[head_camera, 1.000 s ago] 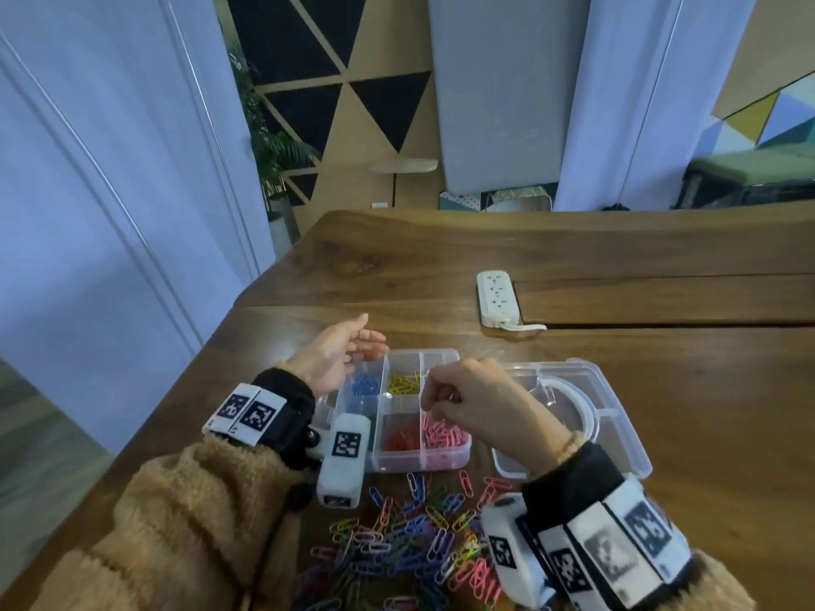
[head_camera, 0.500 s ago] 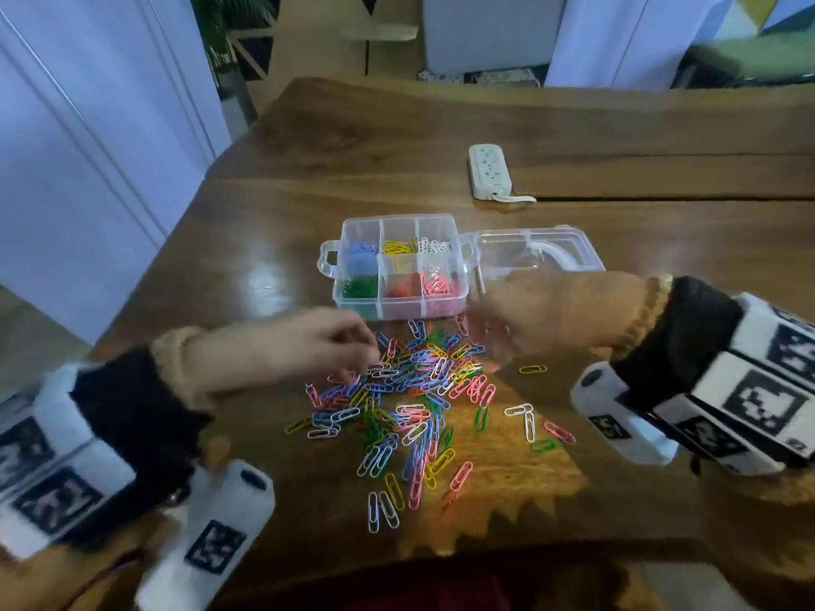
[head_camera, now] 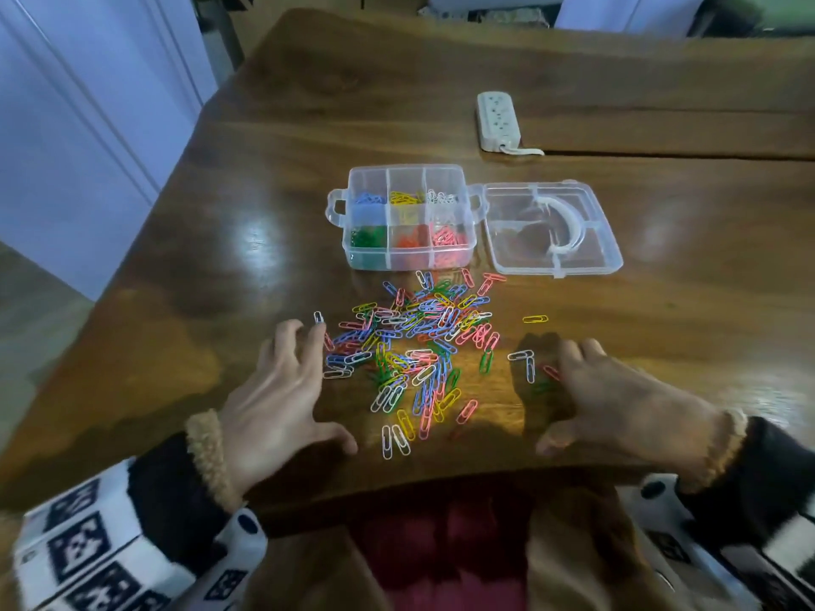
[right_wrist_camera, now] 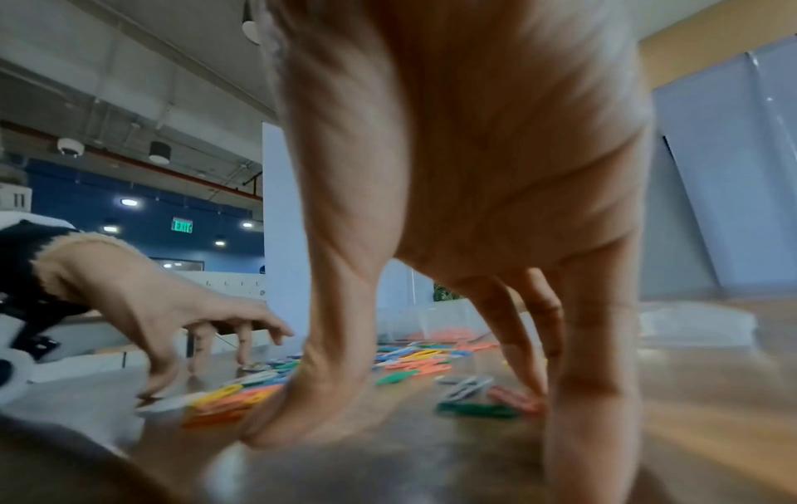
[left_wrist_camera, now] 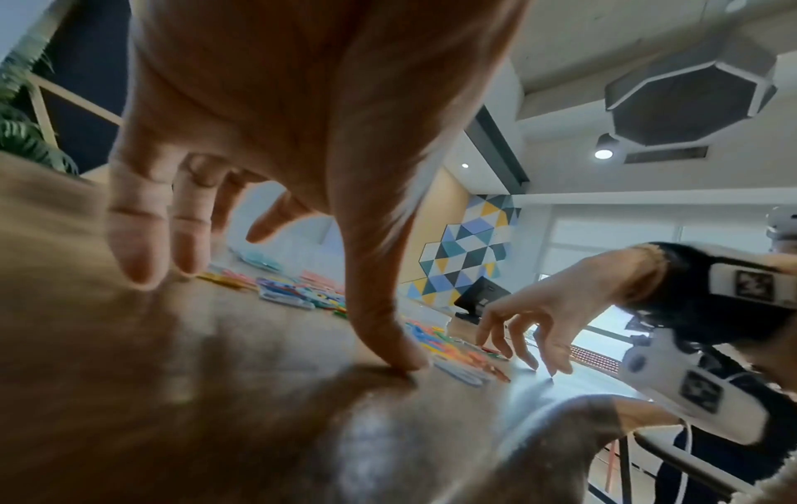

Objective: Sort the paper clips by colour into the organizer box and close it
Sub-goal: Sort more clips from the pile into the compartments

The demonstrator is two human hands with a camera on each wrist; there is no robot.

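Both dropped from the organizer box (head_camera: 408, 218) to the desk (head_camera: 264, 169), left hand (head_camera: 282, 390) and right hand (head_camera: 617, 399) spread, fingers splayed and holding nothing, flanking the unsorted paper clips (head_camera: 419, 346) just before the box, likely to gather the pile.

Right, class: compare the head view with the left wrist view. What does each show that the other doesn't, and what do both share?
Only the head view shows the organizer box from above with its colour-sorted compartments, its detached lid beside it, and the power strip.

Only the left wrist view shows the left hand's underside, its thumb tip pressed on the table, plus ceiling lights and the patterned wall.

Both show the left hand, the right hand and the loose paper clips between them.
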